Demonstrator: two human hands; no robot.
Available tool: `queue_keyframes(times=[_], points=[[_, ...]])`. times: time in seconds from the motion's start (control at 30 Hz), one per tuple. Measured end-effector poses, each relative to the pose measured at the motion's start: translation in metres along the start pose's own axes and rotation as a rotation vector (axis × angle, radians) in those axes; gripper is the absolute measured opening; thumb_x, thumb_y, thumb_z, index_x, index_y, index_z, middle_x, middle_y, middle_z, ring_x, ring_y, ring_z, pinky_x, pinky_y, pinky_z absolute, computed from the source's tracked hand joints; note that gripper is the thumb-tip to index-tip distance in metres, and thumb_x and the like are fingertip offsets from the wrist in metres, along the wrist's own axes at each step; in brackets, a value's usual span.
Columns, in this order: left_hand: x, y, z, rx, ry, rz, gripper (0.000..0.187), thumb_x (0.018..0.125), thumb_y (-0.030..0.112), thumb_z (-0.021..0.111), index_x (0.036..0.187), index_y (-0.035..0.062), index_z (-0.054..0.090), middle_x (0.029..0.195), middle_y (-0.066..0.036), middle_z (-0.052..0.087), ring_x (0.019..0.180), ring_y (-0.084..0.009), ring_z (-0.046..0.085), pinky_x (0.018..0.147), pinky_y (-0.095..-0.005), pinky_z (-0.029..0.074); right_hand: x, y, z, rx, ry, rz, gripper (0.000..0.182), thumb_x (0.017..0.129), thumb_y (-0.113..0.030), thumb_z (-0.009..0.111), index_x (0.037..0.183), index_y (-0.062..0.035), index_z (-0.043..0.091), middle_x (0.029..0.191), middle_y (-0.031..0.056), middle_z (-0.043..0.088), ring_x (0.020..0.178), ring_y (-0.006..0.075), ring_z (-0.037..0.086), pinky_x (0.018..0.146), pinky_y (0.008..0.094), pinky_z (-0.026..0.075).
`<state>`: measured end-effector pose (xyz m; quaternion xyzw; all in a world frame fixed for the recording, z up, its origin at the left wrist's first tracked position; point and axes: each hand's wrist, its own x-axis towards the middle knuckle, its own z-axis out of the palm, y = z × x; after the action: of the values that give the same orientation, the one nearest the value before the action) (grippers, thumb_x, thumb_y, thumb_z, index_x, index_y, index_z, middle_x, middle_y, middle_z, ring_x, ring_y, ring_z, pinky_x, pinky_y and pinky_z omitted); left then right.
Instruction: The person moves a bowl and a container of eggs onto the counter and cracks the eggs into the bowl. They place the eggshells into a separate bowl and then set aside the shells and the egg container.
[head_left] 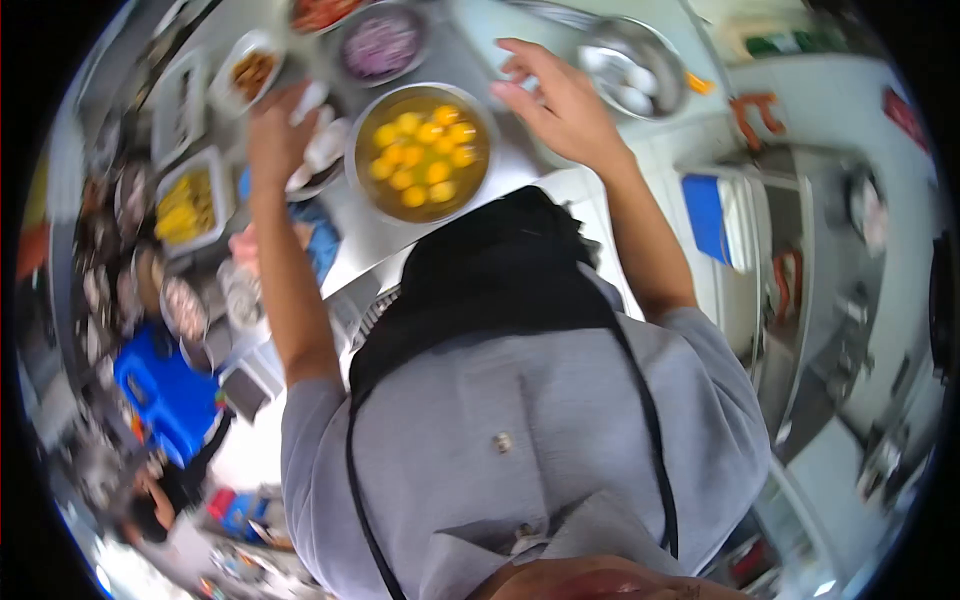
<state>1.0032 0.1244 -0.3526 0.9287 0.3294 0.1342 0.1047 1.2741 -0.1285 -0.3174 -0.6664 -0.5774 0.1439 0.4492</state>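
A steel bowl [352, 150] holding several raw egg yolks in liquid stands on the steel counter straight ahead of me. My left hand [272, 135] is just left of it, its fingers closed on a white eggshell piece [312, 98], above a small dish of white shells [325, 150]. My right hand [555, 100] hovers right of the yolk bowl with its fingers spread and nothing in it. It is next to a metal bowl [668, 60] with whole white eggs in it.
A bowl of chopped purple onion [380, 45] and trays of brown [252, 72] and yellow food [185, 205] crowd the counter's left. A blue crate [165, 385] sits lower left, near another person [160, 500]. A blue-topped steel unit [708, 215] stands right.
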Motion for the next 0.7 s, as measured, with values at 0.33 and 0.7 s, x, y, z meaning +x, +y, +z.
queue_keyframes(times=[0.33,0.7], points=[[0.006,0.019,0.005,0.206,0.069,0.052,0.062,0.087,0.044,0.069,0.139,0.0156,0.053,0.13,-0.025,0.053,0.122,-0.0398,0.048,0.105,-0.0469,0.034,0.02,0.079,-0.09,-0.687,-0.334,0.236,0.026,0.086,-0.023,0.06,0.108,-0.0104,0.065,0.1,0.0203,0.068,0.095,0.0382,0.066,0.08,0.0466,0.052],[-0.014,0.057,-0.015,-0.113,0.09,0.062,0.056,0.089,0.038,0.069,0.135,0.0086,0.055,0.128,-0.023,0.053,0.12,-0.0396,0.046,0.103,-0.0454,0.036,0.022,0.093,-0.083,-0.733,-0.506,0.319,0.034,0.079,-0.016,0.059,0.11,-0.0012,0.064,0.118,0.0261,0.061,0.105,0.0373,0.062,0.088,0.0484,0.048]])
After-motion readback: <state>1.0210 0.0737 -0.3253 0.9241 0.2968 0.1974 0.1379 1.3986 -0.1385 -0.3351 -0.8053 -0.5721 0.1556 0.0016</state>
